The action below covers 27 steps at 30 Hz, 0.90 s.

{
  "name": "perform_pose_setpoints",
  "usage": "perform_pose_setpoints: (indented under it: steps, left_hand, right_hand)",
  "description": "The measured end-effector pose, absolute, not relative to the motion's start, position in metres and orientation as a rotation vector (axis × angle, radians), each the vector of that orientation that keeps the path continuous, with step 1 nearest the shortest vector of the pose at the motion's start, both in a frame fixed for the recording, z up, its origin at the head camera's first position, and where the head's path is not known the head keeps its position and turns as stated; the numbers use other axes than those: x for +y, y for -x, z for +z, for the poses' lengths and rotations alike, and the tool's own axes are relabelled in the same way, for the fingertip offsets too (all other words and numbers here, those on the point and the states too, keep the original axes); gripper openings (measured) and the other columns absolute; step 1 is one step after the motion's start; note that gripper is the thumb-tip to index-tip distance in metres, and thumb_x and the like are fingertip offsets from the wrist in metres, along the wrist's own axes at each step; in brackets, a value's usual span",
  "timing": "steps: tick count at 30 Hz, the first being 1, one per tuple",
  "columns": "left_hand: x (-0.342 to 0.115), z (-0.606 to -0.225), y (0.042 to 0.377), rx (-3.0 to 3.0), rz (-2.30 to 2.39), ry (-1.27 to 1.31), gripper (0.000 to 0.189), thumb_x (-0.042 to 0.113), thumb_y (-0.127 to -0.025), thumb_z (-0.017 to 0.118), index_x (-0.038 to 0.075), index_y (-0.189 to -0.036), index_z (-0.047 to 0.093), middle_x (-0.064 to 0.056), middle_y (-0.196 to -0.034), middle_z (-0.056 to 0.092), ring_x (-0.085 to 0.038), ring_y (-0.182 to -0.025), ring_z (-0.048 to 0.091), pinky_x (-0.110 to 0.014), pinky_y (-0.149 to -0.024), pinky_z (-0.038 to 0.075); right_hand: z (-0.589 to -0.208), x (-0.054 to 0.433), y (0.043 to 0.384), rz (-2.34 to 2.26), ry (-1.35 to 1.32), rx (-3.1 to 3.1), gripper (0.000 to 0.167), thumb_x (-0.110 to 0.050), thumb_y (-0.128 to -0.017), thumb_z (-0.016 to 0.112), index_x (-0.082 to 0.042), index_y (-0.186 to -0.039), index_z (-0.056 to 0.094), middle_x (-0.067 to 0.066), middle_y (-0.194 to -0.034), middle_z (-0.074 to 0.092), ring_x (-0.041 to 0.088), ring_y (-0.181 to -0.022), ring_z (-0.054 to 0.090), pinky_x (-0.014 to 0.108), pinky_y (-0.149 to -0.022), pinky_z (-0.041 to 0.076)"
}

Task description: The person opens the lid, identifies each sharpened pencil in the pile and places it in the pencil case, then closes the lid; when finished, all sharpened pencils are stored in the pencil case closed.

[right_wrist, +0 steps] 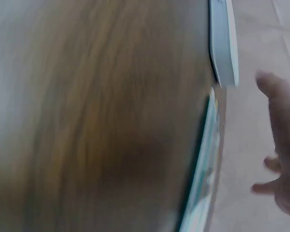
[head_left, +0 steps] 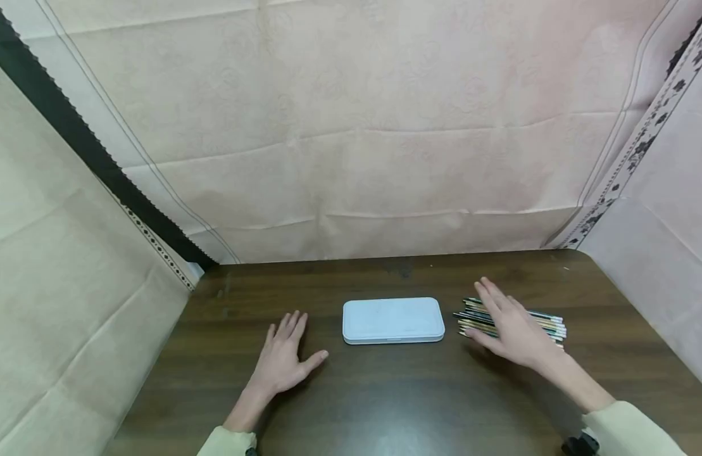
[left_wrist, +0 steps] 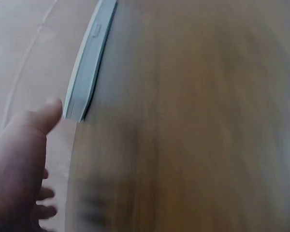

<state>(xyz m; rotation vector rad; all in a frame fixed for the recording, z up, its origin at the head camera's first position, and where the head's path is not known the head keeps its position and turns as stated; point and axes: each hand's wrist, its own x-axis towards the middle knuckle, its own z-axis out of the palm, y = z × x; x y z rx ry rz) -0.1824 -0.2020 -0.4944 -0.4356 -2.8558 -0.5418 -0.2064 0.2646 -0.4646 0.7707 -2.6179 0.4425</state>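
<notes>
A pale blue-white flat case (head_left: pixel 393 320) with rounded corners lies closed on the table. To its left, my left hand (head_left: pixel 285 358) is spread with straight fingers and holds nothing; in the left wrist view its thumb (left_wrist: pixel 48 116) points toward the case's side (left_wrist: pixel 89 63). Right of the case, a bundle of pencils (head_left: pixel 547 323) lies side by side. Over these pencils hovers my right hand (head_left: pixel 516 329), fingers extended, hiding part of them. The right wrist view shows the pencils (right_wrist: pixel 200 179) below that hand (right_wrist: pixel 285 145), with a gap between.
The brown wooden table (head_left: pixel 385 399) ends at a hanging pale cloth (head_left: pixel 385 145) behind. Cloth walls also stand at the left (head_left: pixel 60 285) and right (head_left: pixel 664 209). A dark strip (head_left: pixel 100 145) runs down the left corner.
</notes>
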Motion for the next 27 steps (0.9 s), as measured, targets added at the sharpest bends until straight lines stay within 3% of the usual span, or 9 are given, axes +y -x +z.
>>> perform_pose_setpoints:
  steps: [2, 4, 6, 8, 11, 15, 27]
  left_hand:
    - [-0.194, -0.495, 0.189, -2.781, -0.632, 0.468, 0.069, 0.047, -0.089, 0.072, -0.001, -0.137, 0.058, -0.02, -0.138, 0.057, -0.037, -0.126, 0.053, -0.056, -0.102, 0.04]
    - [-0.185, -0.495, 0.196, -2.714, -0.723, 0.482, 0.055, 0.039, -0.089, 0.076, 0.0, -0.126, 0.066, -0.015, -0.122, 0.067, -0.031, -0.11, 0.063, -0.05, -0.09, 0.05]
    - [-0.176, -0.495, 0.203, -2.687, -0.8, 0.483, 0.051, 0.036, -0.087, 0.078, 0.001, -0.123, 0.067, -0.011, -0.113, 0.069, -0.027, -0.101, 0.064, -0.047, -0.084, 0.052]
    - [-0.167, -0.496, 0.21, -2.702, -0.857, 0.492, 0.059, 0.04, -0.085, 0.079, 0.003, -0.128, 0.063, -0.009, -0.117, 0.066, -0.026, -0.106, 0.06, -0.047, -0.087, 0.051]
    - [-0.155, -0.498, 0.218, -2.77, -0.916, 0.528, 0.081, 0.048, -0.08, 0.081, 0.005, -0.142, 0.051, -0.011, -0.133, 0.057, -0.028, -0.122, 0.051, -0.05, -0.098, 0.044]
    - [-0.142, -0.501, 0.228, -2.826, -0.949, 0.598, 0.099, 0.053, -0.075, 0.084, 0.005, -0.15, 0.041, -0.013, -0.146, 0.048, -0.031, -0.132, 0.042, -0.052, -0.107, 0.033]
    - [-0.136, -0.506, 0.234, -2.831, -0.988, 0.606, 0.098, 0.044, -0.073, 0.089, 0.007, -0.15, 0.042, -0.011, -0.141, 0.053, -0.029, -0.125, 0.048, -0.053, -0.105, 0.035]
  right_hand:
    - [-0.469, 0.252, 0.213, 0.48, -0.854, -2.451, 0.071, -0.042, -0.092, 0.071, 0.009, -0.138, 0.052, 0.029, -0.137, 0.054, 0.042, -0.116, 0.059, 0.065, -0.092, 0.043]
    - [-0.475, 0.236, 0.219, 0.531, -0.923, -2.305, 0.054, -0.036, -0.093, 0.07, 0.007, -0.124, 0.063, 0.024, -0.12, 0.066, 0.037, -0.1, 0.067, 0.059, -0.085, 0.049]
    - [-0.481, 0.219, 0.224, 0.581, -0.986, -2.21, 0.041, -0.03, -0.09, 0.073, 0.005, -0.113, 0.07, 0.019, -0.107, 0.071, 0.031, -0.089, 0.069, 0.054, -0.079, 0.052]
    - [-0.487, 0.203, 0.227, 0.634, -1.045, -2.173, 0.035, -0.021, -0.084, 0.08, 0.003, -0.108, 0.072, 0.015, -0.103, 0.073, 0.027, -0.087, 0.068, 0.05, -0.076, 0.053]
    - [-0.494, 0.183, 0.229, 0.722, -1.118, -2.168, 0.04, -0.013, -0.075, 0.086, 0.002, -0.11, 0.073, 0.015, -0.108, 0.072, 0.027, -0.095, 0.067, 0.051, -0.081, 0.051]
    - [-0.499, 0.167, 0.229, 0.832, -1.144, -2.188, 0.043, -0.012, -0.074, 0.087, 0.001, -0.113, 0.073, 0.016, -0.115, 0.07, 0.029, -0.106, 0.065, 0.054, -0.088, 0.047]
    - [-0.509, 0.148, 0.228, 0.65, -1.138, -2.222, 0.04, -0.023, -0.073, 0.09, -0.006, -0.106, 0.076, 0.01, -0.116, 0.071, 0.03, -0.108, 0.063, 0.055, -0.091, 0.044]
